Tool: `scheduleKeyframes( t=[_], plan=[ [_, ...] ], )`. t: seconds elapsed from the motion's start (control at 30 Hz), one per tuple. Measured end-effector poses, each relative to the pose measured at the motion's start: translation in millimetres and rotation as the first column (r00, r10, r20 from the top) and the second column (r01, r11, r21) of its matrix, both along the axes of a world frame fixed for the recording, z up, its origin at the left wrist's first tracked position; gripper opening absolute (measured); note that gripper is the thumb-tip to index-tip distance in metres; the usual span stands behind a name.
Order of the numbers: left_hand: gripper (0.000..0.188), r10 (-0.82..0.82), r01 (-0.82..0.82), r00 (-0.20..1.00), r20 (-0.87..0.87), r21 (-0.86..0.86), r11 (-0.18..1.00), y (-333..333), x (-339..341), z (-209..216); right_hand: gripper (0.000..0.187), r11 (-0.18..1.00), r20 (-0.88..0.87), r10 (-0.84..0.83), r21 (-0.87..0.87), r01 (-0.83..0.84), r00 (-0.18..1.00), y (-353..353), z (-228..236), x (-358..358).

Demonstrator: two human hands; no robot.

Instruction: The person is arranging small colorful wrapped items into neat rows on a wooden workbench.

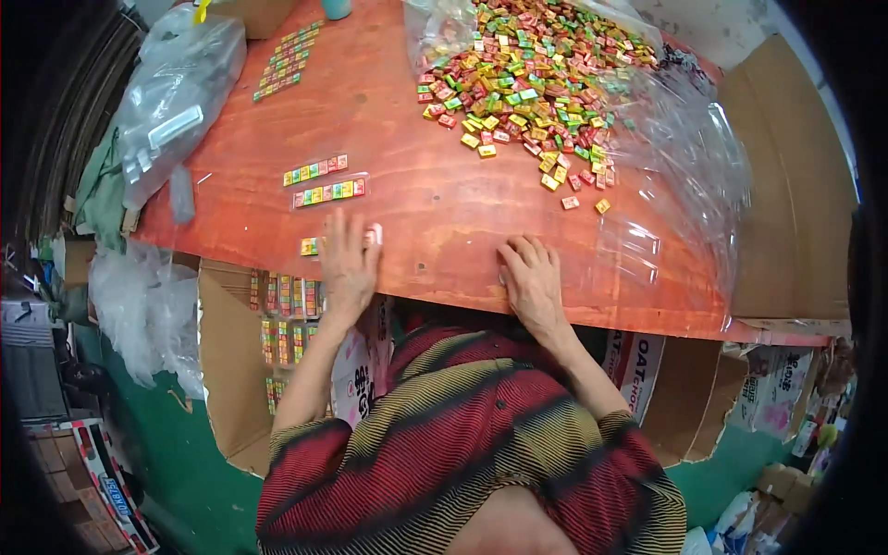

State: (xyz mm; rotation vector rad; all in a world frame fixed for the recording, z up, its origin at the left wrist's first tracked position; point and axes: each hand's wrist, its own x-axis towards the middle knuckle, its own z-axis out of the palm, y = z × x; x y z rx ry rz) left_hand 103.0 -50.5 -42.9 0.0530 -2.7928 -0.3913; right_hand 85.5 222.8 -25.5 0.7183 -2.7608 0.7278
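My left hand [349, 262] lies with fingers stretched over a short row of small printed blocks [309, 247] in a clear sleeve near the table's front edge. The hand covers the row's middle. Just beyond it are two similar rows of red, yellow and green blocks, a nearer sleeved row [330, 192] and a farther row [315, 171]. My right hand [534, 282] rests at the front edge, fingers extended and slightly bent, with no held thing visible. A small shiny spot shows by its thumb; I cannot tell what it is.
A large heap of loose blocks [527, 88] covers the back right of the red table [398, 139], beside clear plastic film [684, 166]. More rows [287, 60] lie at the far left, near a plastic bag [176, 111]. An open carton [231, 361] below left holds packed rows.
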Motion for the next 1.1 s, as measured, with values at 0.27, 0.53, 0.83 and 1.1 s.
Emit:
scheduleKeyframes(
  t=[0.27, 0.53, 0.83, 1.1],
  plan=[
    [0.052, 0.064, -0.038, 0.986, 0.155, -0.160, 0.986, -74.2, -38.4, 3.0, 0.039, 0.998, 0.027, -0.030, 0.055, 0.029, 0.999, -13.8, -10.4, -4.9],
    [0.051, -0.015, 0.004, 0.997, -0.074, -0.146, 0.989, -29.5, -57.2, 6.7, 0.036, 0.975, -0.106, -0.182, -0.148, 0.166, 0.978, 15.4, 8.2, -39.6],
    [0.053, -0.359, 0.360, 0.933, -0.032, 0.086, 0.929, 116.8, -133.2, 4.6, 0.025, 0.932, -0.097, -0.354, 0.052, 0.360, 0.930, 17.0, -12.3, -96.4],
    [0.043, -0.462, 0.463, 0.886, -0.034, 0.112, 0.879, 117.4, -112.0, -3.4, 0.028, 0.998, -0.083, -0.042, -0.053, 0.037, 0.996, 2.8, 5.1, -71.9]
  ],
)
